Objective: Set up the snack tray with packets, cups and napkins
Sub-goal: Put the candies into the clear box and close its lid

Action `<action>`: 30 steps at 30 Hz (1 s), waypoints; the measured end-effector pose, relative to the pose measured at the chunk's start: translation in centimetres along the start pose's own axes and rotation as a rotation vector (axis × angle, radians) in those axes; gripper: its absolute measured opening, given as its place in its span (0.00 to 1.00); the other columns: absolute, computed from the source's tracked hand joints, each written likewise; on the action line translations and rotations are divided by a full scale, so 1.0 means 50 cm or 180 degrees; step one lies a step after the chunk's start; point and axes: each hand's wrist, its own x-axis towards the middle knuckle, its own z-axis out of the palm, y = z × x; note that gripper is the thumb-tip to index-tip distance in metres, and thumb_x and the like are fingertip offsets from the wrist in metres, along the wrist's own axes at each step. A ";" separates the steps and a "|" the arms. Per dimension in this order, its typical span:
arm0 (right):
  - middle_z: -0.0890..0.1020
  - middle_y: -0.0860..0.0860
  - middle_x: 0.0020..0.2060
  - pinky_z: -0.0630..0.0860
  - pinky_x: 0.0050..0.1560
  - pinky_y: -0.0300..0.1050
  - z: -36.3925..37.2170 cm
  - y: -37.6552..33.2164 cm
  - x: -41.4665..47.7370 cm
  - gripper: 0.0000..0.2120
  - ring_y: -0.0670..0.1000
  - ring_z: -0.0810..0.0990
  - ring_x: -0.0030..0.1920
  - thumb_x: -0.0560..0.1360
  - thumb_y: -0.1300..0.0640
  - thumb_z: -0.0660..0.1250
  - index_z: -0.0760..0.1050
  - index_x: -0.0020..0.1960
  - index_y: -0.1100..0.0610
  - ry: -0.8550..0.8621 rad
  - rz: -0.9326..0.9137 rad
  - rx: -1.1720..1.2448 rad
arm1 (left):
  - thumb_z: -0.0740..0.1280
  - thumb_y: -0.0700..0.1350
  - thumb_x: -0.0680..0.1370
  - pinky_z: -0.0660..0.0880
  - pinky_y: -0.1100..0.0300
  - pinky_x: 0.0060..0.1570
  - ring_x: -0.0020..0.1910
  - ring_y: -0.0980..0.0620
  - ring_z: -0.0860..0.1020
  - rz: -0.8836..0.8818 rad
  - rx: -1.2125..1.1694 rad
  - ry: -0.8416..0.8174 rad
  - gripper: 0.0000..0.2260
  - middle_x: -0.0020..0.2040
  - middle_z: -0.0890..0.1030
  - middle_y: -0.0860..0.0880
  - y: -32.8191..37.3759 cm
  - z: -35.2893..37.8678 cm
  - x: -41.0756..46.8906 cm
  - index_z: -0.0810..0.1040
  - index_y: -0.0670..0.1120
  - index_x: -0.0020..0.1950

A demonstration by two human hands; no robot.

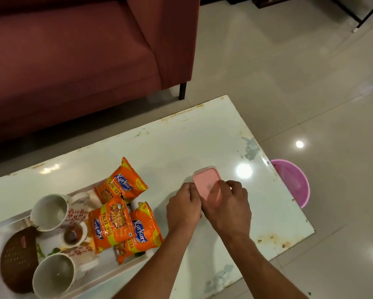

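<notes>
Napkin step under way: both hands are on the pink box.

I've got my left hand (184, 203) curled against the near-left corner of the pink box (206, 182), fingers bent and bracing it, while my right hand (226, 205) lies over the lid, fingertips pinching at something on top; motion blur there, so I can't tell whether a napkin is gripped. The box sits on the white table (181, 143), well right of the tray (125, 268), which already carries three orange snack packets (116, 223) and two mugs (49, 212). Next, as I judge it: draw a napkin free cleanly, holding the box down, then carry it left to the tray.
</notes>
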 end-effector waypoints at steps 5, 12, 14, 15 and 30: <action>0.80 0.54 0.58 0.79 0.37 0.47 0.007 -0.009 0.000 0.33 0.57 0.80 0.52 0.67 0.29 0.71 0.78 0.58 0.55 0.0158 0.0047 -0.0062 | 0.54 0.61 0.83 0.78 0.48 0.63 0.64 0.46 0.80 0.0349 0.0558 -0.0068 0.24 0.69 0.80 0.50 0.004 -0.011 0.020 0.69 0.54 0.77; 0.79 0.55 0.59 0.79 0.37 0.49 0.012 -0.014 0.009 0.33 0.58 0.80 0.52 0.68 0.29 0.70 0.78 0.57 0.55 0.0132 0.0108 -0.0186 | 0.55 0.60 0.84 0.76 0.50 0.63 0.64 0.46 0.80 0.0582 0.1082 -0.0201 0.21 0.67 0.81 0.51 0.019 -0.033 0.076 0.73 0.55 0.74; 0.78 0.54 0.59 0.79 0.36 0.48 0.016 -0.016 0.009 0.32 0.57 0.80 0.52 0.68 0.30 0.71 0.78 0.58 0.55 0.0101 0.0117 -0.0152 | 0.58 0.59 0.83 0.77 0.51 0.62 0.63 0.47 0.81 0.0564 0.1036 -0.0164 0.20 0.66 0.81 0.52 0.025 -0.034 0.082 0.76 0.54 0.71; 0.78 0.54 0.60 0.79 0.36 0.48 0.017 -0.015 0.008 0.31 0.57 0.79 0.53 0.68 0.31 0.71 0.77 0.58 0.55 0.0077 0.0114 -0.0143 | 0.59 0.58 0.83 0.77 0.52 0.61 0.62 0.47 0.81 0.0539 0.0982 -0.0153 0.19 0.65 0.82 0.52 0.027 -0.033 0.083 0.77 0.53 0.70; 0.77 0.49 0.55 0.79 0.44 0.46 0.017 -0.025 0.016 0.29 0.55 0.80 0.51 0.65 0.36 0.76 0.75 0.57 0.51 -0.0235 0.0381 0.0524 | 0.68 0.53 0.79 0.80 0.55 0.52 0.51 0.48 0.85 -0.0235 0.0674 -0.0341 0.12 0.54 0.87 0.50 0.065 -0.068 0.110 0.84 0.51 0.59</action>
